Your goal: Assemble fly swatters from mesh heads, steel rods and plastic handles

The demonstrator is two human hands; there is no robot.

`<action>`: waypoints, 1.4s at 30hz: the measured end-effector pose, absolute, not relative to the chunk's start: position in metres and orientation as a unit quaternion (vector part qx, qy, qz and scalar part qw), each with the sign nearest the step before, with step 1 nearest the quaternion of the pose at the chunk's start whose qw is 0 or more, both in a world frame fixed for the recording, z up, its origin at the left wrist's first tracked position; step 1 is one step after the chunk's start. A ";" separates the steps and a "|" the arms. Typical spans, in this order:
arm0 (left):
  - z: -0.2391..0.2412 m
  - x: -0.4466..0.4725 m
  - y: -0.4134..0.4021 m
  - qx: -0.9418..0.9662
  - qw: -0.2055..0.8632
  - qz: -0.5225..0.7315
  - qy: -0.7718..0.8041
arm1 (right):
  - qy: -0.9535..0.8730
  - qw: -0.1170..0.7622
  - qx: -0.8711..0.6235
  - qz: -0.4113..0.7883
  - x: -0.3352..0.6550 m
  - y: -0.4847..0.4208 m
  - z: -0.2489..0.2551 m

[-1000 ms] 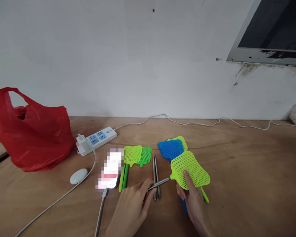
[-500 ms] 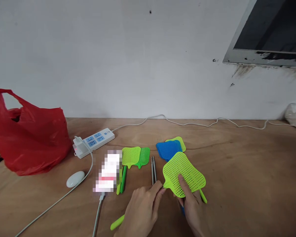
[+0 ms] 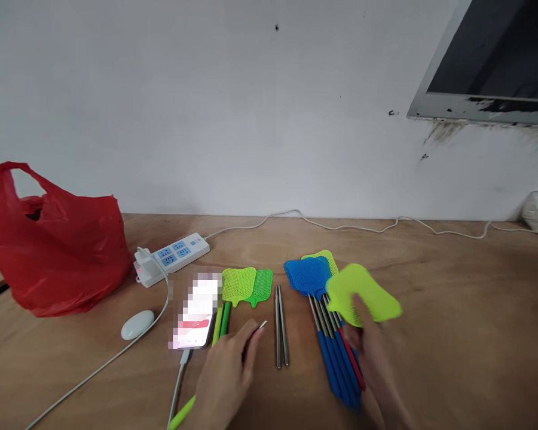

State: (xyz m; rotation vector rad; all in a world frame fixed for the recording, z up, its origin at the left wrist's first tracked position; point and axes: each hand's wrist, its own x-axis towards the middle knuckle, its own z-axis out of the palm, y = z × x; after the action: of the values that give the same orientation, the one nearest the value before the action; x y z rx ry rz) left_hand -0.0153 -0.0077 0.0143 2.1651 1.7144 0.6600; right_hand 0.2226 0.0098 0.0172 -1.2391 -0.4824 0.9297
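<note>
My left hand is closed around a fly swatter handle, yellow-green at its rear; a short metal tip juts past the fingers. My right hand pinches a yellow-green fly swatter head, tilted and blurred, apart from the handle. Under and beside it lies a pile of fly swatters with blue heads, metal shafts and blue handles. One handle there is red. Two metal rods lie between my hands. Beyond my left hand are a yellow-green head and a green head.
A lit phone on a charging cable lies left of my left hand. Further left are a white oval object, a power strip and a red plastic bag. A white cord runs along the wall.
My hands have moved apart: the right carried the yellow-green head to the right, the left drew the handle left and down. The head and shaft, earlier together, are now separate.
</note>
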 end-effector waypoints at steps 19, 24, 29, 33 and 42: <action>0.013 -0.030 -0.006 0.657 0.272 0.329 0.622 | -0.439 0.522 -0.485 0.547 0.199 0.032 0.014; 0.012 -0.029 -0.005 0.645 0.300 0.346 0.612 | -0.402 0.544 -0.506 0.535 0.195 0.036 0.020; 0.014 -0.021 0.001 0.619 0.346 0.396 0.584 | -0.447 0.499 -0.501 0.548 0.200 0.025 0.019; 0.018 -0.019 0.012 0.555 0.402 0.483 0.544 | -0.451 0.474 -0.500 0.567 0.201 0.015 0.013; 0.009 -0.012 0.017 0.401 0.509 0.564 0.513 | -0.551 0.402 -0.497 0.536 0.195 -0.006 0.006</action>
State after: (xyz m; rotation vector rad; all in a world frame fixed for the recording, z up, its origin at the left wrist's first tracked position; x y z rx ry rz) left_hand -0.0121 0.0173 0.0093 0.9657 1.2352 1.3584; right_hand 0.1947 -0.0060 0.0060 -1.2575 -1.3932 1.3555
